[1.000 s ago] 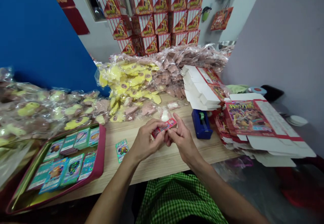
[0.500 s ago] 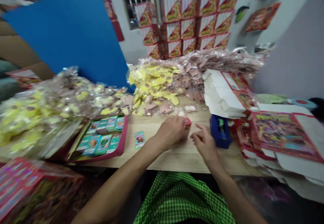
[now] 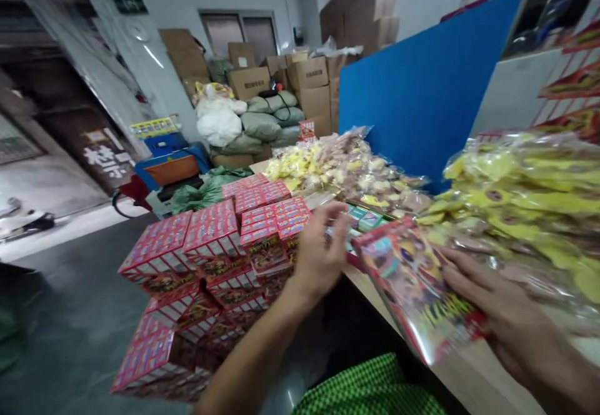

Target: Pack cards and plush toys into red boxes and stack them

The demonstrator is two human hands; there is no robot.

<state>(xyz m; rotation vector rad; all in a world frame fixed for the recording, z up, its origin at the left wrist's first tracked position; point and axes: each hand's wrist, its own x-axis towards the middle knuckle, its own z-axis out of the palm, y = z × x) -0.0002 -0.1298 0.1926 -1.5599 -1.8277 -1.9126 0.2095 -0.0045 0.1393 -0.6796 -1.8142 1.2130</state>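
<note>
My right hand (image 3: 497, 302) grips a glossy red box (image 3: 417, 284) with colourful cartoon printing, tilted over the table's front edge. Its fingers lie along the box's right side, and part of the thumb is hidden. To the left of the box, my left hand (image 3: 323, 240) is raised with fingers bent and apart, and I make out nothing held in it. Behind that hand, the tray of green-backed cards (image 3: 368, 218) is partly covered by the hand and the box. Bagged yellow and pinkish pieces (image 3: 351, 165) lie heaped beyond the tray.
Stacks of shrink-wrapped red boxes (image 3: 210, 240) stand on the floor left of the table (image 3: 375, 293). A large blue board (image 3: 417, 84) leans behind the heap. More yellow bagged pieces (image 3: 525, 196) lie at right. Sacks (image 3: 262, 121) and cartons (image 3: 309, 84) fill the back.
My view has swung left, towards the stacked boxes. The right hand, free before, now holds the red box. My left hand has left the small red box it was touching on the table.
</note>
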